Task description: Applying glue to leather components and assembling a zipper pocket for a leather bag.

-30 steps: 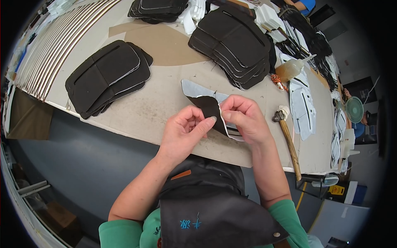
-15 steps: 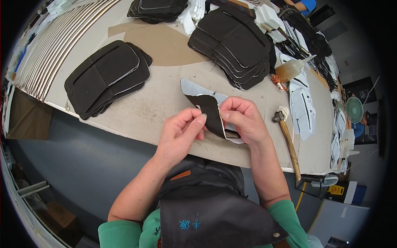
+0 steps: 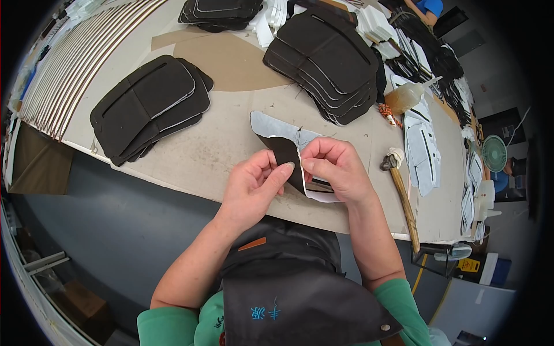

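Between my hands, just over the near edge of the table, is a dark brown fabric panel [image 3: 289, 154] with a pale grey backing, folded over so both faces show. My left hand [image 3: 258, 183] pinches its dark folded part between thumb and fingers. On the other side, my right hand [image 3: 333, 168] grips the pale-edged fold with thumb and forefinger. A slot in the panel shows below the right fingers. To the left lies a small stack of dark panels [image 3: 151, 109], and a taller stack of dark panels [image 3: 326, 57] sits beyond my hands.
A hammer [image 3: 403, 199] lies at the right table edge. Behind it are a squeeze bottle of yellowish liquid [image 3: 404, 99] and grey slotted pieces [image 3: 420, 153]. Brown paper [image 3: 231, 60] lies between the stacks. Long thin strips [image 3: 86, 55] cover the left side. Another person's arm [image 3: 424, 12] shows far back.
Both hands have shifted slightly while holding the panel. The dark fold between them is narrower, and my right fingertips have moved left, closer to my left thumb.
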`<state>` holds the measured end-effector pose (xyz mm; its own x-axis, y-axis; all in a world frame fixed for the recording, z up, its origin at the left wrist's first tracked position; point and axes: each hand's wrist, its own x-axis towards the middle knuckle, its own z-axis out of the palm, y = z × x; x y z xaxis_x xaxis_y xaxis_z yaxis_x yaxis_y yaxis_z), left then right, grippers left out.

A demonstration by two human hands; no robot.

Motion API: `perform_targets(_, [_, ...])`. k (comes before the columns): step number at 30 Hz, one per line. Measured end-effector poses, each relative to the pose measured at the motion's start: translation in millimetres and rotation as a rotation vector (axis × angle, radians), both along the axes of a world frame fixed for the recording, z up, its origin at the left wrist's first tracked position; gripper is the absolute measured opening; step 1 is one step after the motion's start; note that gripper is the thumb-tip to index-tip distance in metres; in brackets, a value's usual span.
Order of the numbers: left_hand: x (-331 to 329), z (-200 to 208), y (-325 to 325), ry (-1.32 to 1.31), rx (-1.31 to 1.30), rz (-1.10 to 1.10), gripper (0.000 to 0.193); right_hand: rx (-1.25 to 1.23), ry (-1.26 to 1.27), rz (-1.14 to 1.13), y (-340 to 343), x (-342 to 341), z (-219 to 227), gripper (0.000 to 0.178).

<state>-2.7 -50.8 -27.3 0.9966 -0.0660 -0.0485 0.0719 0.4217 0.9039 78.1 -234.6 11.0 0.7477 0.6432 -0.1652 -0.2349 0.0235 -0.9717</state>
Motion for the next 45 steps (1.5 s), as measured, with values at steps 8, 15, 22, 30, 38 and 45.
perform_targets(8, [-1, 7, -6, 0.019, -0.081, 0.097, 0.008, -0.077, -0.057, -0.066, -1, -5, 11, 0.009])
perform_targets(15, [-9, -3, -8, -0.086, -0.077, 0.133, 0.012, -0.273, -0.284, -0.070, 6, -13, 21, 0.010])
perform_targets(22, [-11, -3, -8, -0.099, -0.010, 0.129, 0.011, -0.438, -0.412, -0.074, 10, -15, 36, 0.012])
perform_targets(30, [-13, -2, -9, -0.061, 0.105, 0.171, 0.007, -0.563, -0.530, -0.011, 14, -15, 41, 0.007])
perform_targets(38, [-16, -2, -8, -0.100, 0.148, 0.196, 0.007, -0.653, -0.702, 0.062, 20, -17, 41, 0.007])
perform_targets(45, [-15, -3, -9, -0.116, 0.159, 0.193, 0.008, -0.606, -0.718, 0.124, 19, -9, 36, 0.007])
